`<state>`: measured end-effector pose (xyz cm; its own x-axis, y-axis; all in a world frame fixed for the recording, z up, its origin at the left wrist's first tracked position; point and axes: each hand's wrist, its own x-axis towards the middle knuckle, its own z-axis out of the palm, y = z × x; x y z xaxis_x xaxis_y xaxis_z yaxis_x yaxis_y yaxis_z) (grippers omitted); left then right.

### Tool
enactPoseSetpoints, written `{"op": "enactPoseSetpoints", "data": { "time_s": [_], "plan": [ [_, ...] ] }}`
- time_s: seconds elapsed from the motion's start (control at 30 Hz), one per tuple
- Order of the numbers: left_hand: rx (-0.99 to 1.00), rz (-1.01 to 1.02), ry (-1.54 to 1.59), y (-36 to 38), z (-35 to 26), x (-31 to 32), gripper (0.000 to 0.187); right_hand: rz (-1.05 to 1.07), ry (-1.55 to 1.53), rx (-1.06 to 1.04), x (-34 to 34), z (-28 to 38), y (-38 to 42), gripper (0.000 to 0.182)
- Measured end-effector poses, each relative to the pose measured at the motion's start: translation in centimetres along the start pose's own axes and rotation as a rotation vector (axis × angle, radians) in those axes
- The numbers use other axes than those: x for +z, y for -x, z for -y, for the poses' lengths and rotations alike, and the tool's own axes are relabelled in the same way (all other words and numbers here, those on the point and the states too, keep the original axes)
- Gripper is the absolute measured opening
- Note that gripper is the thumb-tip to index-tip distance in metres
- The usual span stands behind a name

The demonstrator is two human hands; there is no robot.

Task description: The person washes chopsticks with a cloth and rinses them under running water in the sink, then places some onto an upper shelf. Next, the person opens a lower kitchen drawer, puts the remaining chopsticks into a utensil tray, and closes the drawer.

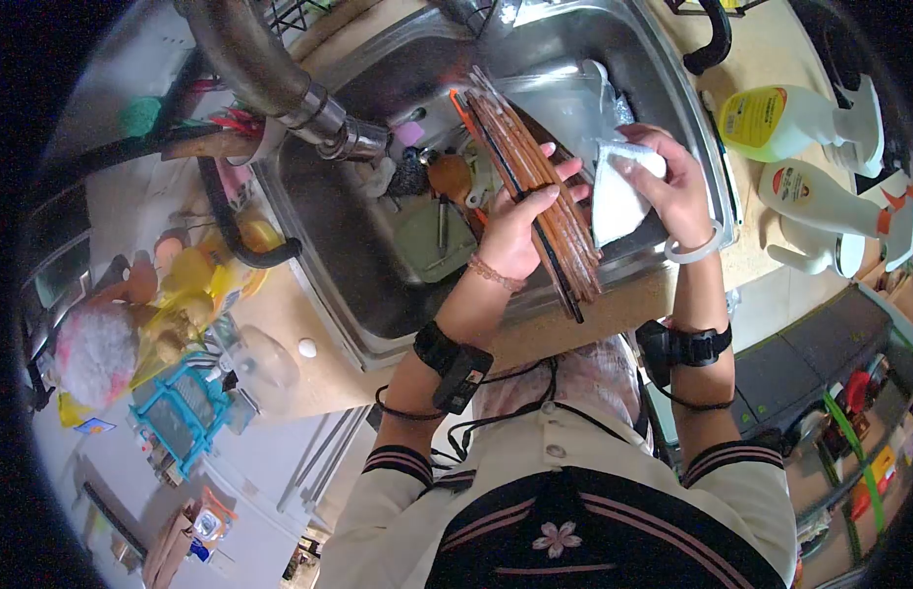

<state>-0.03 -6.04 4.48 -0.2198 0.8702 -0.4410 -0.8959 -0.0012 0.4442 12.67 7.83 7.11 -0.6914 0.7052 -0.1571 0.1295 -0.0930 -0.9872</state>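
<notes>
A thick bundle of chopsticks (520,157), mostly brown with a few black and orange ones, slants over the sink. My left hand (515,236) is closed around it near the middle. To its right, my right hand (682,191) grips a white cloth (618,201) between thumb and fingers. The cloth hangs beside the bundle; whether they touch is hard to tell. Below both hands lies the metal sink (349,231), with a ladle-like brown utensil (450,177) and other wet items at its left side.
A metal faucet (299,103) reaches in from the upper left. On the right counter stand a yellow-green spray bottle (761,120) and a white spray bottle (805,187). Yellow plastic bags (196,285) and a blue rack (185,407) are on the left.
</notes>
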Motion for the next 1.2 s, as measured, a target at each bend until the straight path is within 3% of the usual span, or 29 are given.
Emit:
{"op": "enactPoseSetpoints", "data": {
  "time_s": [0.1, 0.2, 0.23, 0.37, 0.47, 0.5, 0.53, 0.6, 0.67, 0.7, 0.8, 0.83, 0.93, 1.03, 1.17, 1.2],
  "plan": [
    [0.035, 0.026, 0.024, 0.2, -0.5, 0.2, 0.057, -0.083, 0.080, -0.301, -0.2, 0.9, 0.5, 0.021],
    [0.020, 0.136, 0.120, -0.2, -0.6, -0.3, 0.056, -0.001, 0.453, -0.461, -0.9, 4.1, 0.4, 0.021],
    [0.022, 0.139, 0.125, -0.2, -0.6, -0.3, 0.057, 0.069, 0.525, -0.381, -1.4, 4.6, 0.3, 0.019],
    [-0.036, 0.130, 0.241, -0.3, -0.6, -0.1, 0.059, 0.305, 0.284, -0.099, -1.3, 8.3, 1.4, 0.019],
    [-0.058, 0.183, 0.376, -0.7, -0.3, 0.1, 0.061, 0.718, 0.139, -0.281, -1.2, 10.1, 0.4, 0.020],
    [-0.106, 0.107, 0.412, -1.0, 0.1, -0.3, 0.060, 0.740, 0.116, -0.303, -0.4, 10.2, 0.1, 0.021],
    [-0.154, 0.032, 0.446, -1.5, 0.7, -1.1, 0.059, 0.643, 0.224, -0.410, 0.6, 9.4, -0.5, 0.021],
    [-0.214, 0.285, 0.046, -1.8, 1.4, -2.4, 0.045, 0.623, 0.491, -0.240, 2.7, 8.6, -2.2, 0.021],
    [-0.208, 0.595, 0.537, -3.1, 2.4, -2.8, 0.051, 0.345, 0.915, -0.487, 4.9, 6.4, -3.5, 0.026],
    [-0.185, 0.600, 0.606, -3.0, 2.3, -2.5, 0.051, 0.156, 1.075, -0.559, 5.9, 4.7, -3.5, 0.040],
    [-0.010, 0.360, 0.618, -1.5, 0.9, 0.0, 0.050, -0.007, 1.041, -0.590, 7.2, 3.5, -1.8, 0.057],
    [0.048, 0.287, 0.598, -0.9, 0.3, 0.9, 0.049, 0.106, 1.107, -0.506, 7.4, 3.6, -0.4, 0.072],
    [0.164, 0.113, 0.475, 0.0, -0.3, 1.9, 0.048, 0.177, 0.918, -0.459, 7.8, 3.0, 1.0, 0.077],
    [0.198, 0.031, 0.122, -0.8, -0.6, 0.0, 0.051, 0.212, 0.851, -0.422, 8.2, 2.5, 1.1, 0.070],
    [0.119, 0.161, 0.292, -1.7, -1.1, -0.3, 0.048, 0.303, 0.872, -0.398, 7.7, 1.2, 2.2, 0.052],
    [0.136, 0.117, 0.261, -1.9, -1.1, -0.5, 0.047, 0.340, 0.857, -0.397, 7.6, 0.9, 2.4, 0.050]
  ]
}}
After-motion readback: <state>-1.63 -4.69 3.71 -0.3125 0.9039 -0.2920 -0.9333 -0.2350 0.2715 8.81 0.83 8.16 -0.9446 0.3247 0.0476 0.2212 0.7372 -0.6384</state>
